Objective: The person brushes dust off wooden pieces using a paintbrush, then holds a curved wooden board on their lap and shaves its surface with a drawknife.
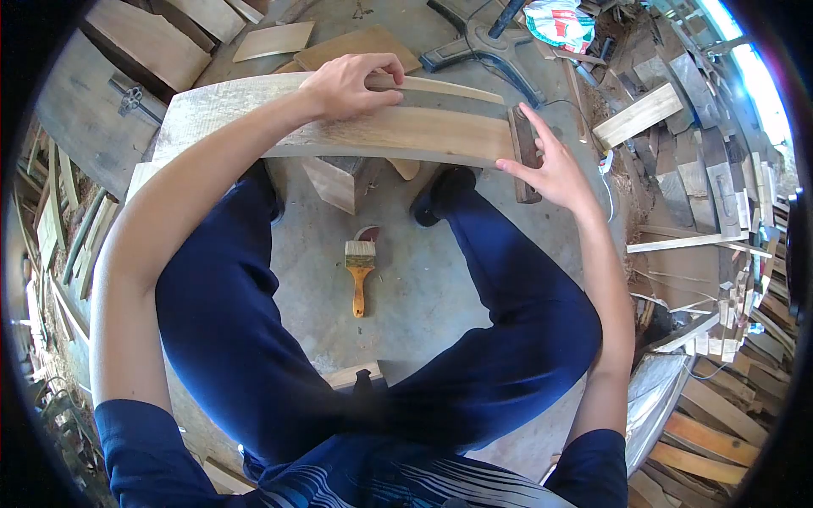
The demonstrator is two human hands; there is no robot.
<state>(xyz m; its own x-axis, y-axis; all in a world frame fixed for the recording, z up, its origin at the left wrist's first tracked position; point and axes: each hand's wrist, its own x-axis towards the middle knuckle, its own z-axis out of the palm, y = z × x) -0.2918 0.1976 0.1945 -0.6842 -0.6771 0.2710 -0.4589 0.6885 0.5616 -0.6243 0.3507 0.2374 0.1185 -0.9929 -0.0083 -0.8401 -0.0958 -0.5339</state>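
Observation:
A long pale wooden board [423, 131] lies across in front of my knees, one broad end at the left. A thin wooden strip [453, 89] runs along its far side, with a gap between them. My left hand [351, 85] rests over the board, its fingers and thumb curled around the strip's left part. At the board's right end stands a short dark wooden block [527, 157], set crosswise. My right hand [555, 165] is beside this block, thumb and fingers spread, the thumb near the board's corner. Whether the fingertips press on the block is unclear.
A paintbrush [360, 275] with an orange handle lies on the concrete floor between my feet. Beyond the board are a dark metal stand base [487, 55] and flat wood pieces [360, 46]. Wood offcuts [711, 182] are piled at the right; a white bag [559, 25] lies at the back.

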